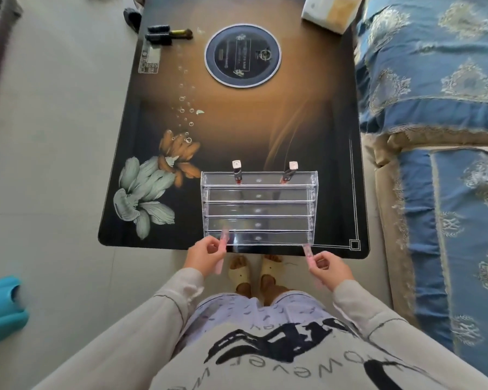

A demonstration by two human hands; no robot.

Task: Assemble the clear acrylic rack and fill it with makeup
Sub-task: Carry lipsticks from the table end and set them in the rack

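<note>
left hand (202, 256) and right hand (333, 268) fingers (321, 260) each pinch a blurred pink tube (223, 249) beside the clear rack (258, 209).

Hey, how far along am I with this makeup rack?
Done: the clear acrylic rack stands assembled on the table, with two lip gloss tubes upright in its back row. In hand: the left hand and right hand each hold a pink tube at the front row. Left: three middle rows look empty; dark makeup items wait at the far left corner.
</note>
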